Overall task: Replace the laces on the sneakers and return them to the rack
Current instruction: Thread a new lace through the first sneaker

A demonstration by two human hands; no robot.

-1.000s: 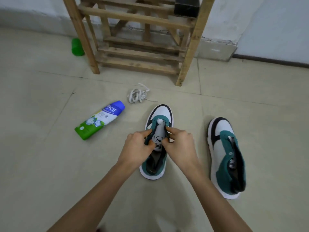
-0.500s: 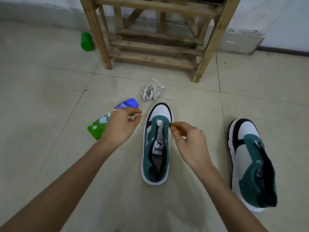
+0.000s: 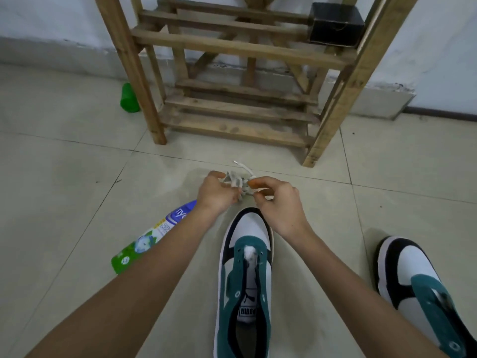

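Floor (image 3: 64,177): sneaker (image 3: 245,280) toe twd rack (image 3: 232,117); L hand (image 3: 216,192), R hand (image 3: 278,202) grip laces (image 3: 233,180).

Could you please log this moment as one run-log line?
left hand: grips lace bundle | right hand: pinches lace bundle | centre sneaker: unlaced
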